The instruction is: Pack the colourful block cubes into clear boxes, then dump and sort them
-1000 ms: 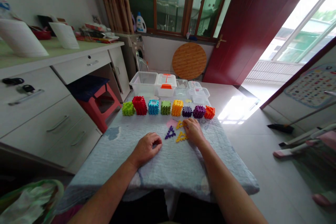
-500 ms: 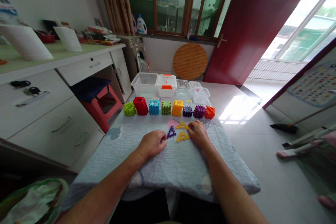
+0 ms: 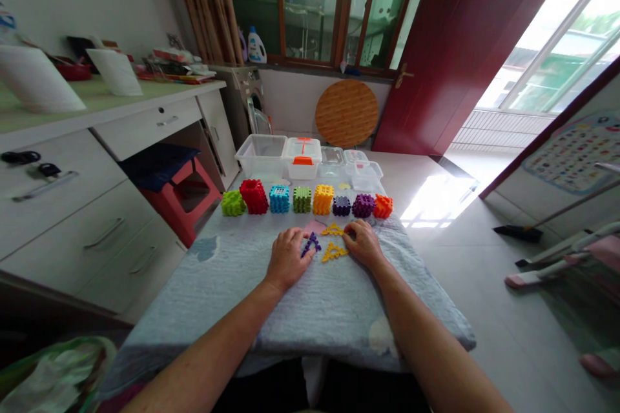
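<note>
1. Triangles of toothed plastic lie flat on the quilted blue-grey cloth [image 3: 310, 310] between the two hands. Each is an open frame with notched edges and a hollow middle.
2. The purple triangle [image 3: 312, 243] lies at the tips of the left hand [image 3: 287, 259], with one corner pointing away from the person.
3. The left hand rests palm down with its fingers loosely bent. The fingertips touch the left edge of the purple triangle and partly cover it. Whether they have closed on the piece cannot be told.
4. The lower yellow triangle [image 3: 335, 251] lies just to the right of the purple one, between the hands and apart from both.
5. The upper yellow triangle [image 3: 333, 230] lies farther from the person. Beside it on the left is a flat pink piece [image 3: 314, 226].
6. The right hand [image 3: 363, 243] lies palm down with its fingers curled. The tips are just beside the right corner of the upper yellow triangle, and the hand has nothing in its grasp.
7. Beyond the triangles a row of knobbly cubes stands side by side:
   - a light green cube [image 3: 233, 202]
   - a red cube [image 3: 254, 196]
   - a teal cube [image 3: 279, 199]
   - a green cube [image 3: 301, 199]
   - a yellow cube [image 3: 323, 199]
   - two purple cubes [image 3: 352, 205]
   - an orange cube [image 3: 382, 206]
8. Behind the row, at the far edge of the cloth, stand clear plastic tubs [image 3: 261, 153]. One is a lidded box with an orange latch [image 3: 302, 160].
</note>
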The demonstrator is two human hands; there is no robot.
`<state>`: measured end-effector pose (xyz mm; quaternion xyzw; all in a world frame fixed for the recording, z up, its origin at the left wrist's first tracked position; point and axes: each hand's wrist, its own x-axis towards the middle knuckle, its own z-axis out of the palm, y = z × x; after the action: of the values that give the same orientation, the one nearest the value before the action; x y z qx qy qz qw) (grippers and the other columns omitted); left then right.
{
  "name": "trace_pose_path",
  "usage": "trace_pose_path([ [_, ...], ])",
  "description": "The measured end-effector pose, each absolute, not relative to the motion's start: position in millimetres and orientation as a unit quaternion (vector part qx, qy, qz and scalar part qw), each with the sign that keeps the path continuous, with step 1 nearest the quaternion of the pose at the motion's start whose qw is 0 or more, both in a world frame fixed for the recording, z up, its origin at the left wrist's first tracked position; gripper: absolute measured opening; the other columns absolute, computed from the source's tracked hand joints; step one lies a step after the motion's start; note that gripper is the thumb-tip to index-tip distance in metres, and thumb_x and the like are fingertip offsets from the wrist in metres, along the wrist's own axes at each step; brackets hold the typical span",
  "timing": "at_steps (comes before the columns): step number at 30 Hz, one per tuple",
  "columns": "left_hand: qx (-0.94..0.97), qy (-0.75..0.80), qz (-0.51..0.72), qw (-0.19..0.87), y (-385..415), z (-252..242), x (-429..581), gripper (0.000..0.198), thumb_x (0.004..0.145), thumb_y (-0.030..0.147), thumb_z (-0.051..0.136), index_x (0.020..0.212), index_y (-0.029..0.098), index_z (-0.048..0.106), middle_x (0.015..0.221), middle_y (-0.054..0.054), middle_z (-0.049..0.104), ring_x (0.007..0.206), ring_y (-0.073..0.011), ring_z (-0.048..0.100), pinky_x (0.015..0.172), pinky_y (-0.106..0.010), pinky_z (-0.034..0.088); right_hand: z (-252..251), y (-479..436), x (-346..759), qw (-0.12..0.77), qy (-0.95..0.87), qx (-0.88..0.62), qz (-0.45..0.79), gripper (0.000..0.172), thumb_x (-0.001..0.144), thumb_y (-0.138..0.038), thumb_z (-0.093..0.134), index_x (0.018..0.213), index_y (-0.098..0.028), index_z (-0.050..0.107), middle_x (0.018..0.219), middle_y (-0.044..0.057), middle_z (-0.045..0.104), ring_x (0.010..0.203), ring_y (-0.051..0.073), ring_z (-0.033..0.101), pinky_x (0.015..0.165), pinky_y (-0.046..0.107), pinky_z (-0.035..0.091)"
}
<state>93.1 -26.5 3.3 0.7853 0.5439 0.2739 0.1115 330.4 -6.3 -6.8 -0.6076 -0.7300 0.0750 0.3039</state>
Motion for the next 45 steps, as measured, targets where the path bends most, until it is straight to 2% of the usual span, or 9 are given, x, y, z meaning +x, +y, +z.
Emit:
trace_pose_path([
  [8,0.792,0.546,0.247,0.117,-32,8,97,0.031,0.081,0.029,0.065,0.110,0.019,0.061,0.115,-0.010,0.061,0.106,-0.0271,0.053,0.096,-0.042,0.040,-6,-7,333,0.324,-0.724,-0.602,0.089,0.005,0.077,-0.021,0.056,0.075,-0.020,0.060,0.079,0.003,0.059,0.079,0.018,0.053,0.076,0.029,0.041],
  [15,0.806,0.528,0.235,0.124,-37,10,98,0.030,0.081,0.028,0.064,0.110,0.019,0.060,0.115,-0.009,0.062,0.108,-0.0275,0.052,0.096,-0.042,0.040,-1,-13,337,0.351,-0.698,-0.613,0.119,0.005,0.076,-0.019,0.048,0.077,-0.021,0.052,0.066,-0.003,0.054,0.061,0.014,0.049,0.060,0.024,0.038],
  [21,0.804,0.534,0.232,0.121,-39,11,99,0.031,0.082,0.028,0.063,0.111,0.018,0.060,0.115,-0.009,0.062,0.108,-0.0276,0.052,0.095,-0.041,0.040,8,-24,337,0.350,-0.714,-0.597,0.105,0.012,0.071,-0.012,0.046,0.076,-0.022,0.050,0.079,0.003,0.057,0.077,0.019,0.053,0.073,0.029,0.042],
  [27,0.801,0.538,0.234,0.118,-42,11,102,0.030,0.082,0.027,0.063,0.110,0.018,0.060,0.115,-0.009,0.062,0.108,-0.0274,0.053,0.095,-0.041,0.040,1,-30,341,0.293,-0.729,-0.610,0.100,0.028,0.070,-0.006,0.045,0.092,-0.020,0.057,0.093,0.007,0.058,0.086,0.021,0.055,0.081,0.031,0.043],
  [35,0.797,0.550,0.229,0.098,-44,8,106,0.032,0.081,0.028,0.065,0.111,0.019,0.060,0.115,-0.008,0.063,0.107,-0.0272,0.053,0.094,-0.040,0.041,-11,-19,349,0.301,-0.740,-0.597,0.069,0.019,0.077,-0.010,0.048,0.086,-0.018,0.062,0.089,0.007,0.059,0.089,0.022,0.054,0.085,0.033,0.042],
  [41,0.792,0.556,0.234,0.094,-45,7,109,0.032,0.081,0.028,0.066,0.111,0.020,0.059,0.115,-0.007,0.063,0.107,-0.0263,0.054,0.094,-0.039,0.041,-8,-15,354,0.305,-0.739,-0.594,0.086,0.020,0.078,-0.010,0.048,0.087,-0.018,0.064,0.088,0.007,0.060,0.088,0.021,0.055,0.084,0.031,0.042],
  [45,0.790,0.557,0.238,0.099,-44,7,108,0.032,0.080,0.028,0.066,0.111,0.021,0.060,0.114,-0.007,0.063,0.107,-0.0268,0.054,0.093,-0.039,0.041,-2,-19,350,0.262,-0.744,-0.607,0.089,0.023,0.076,-0.011,0.052,0.092,-0.018,0.067,0.092,0.008,0.060,0.090,0.021,0.055,0.086,0.032,0.041],
])
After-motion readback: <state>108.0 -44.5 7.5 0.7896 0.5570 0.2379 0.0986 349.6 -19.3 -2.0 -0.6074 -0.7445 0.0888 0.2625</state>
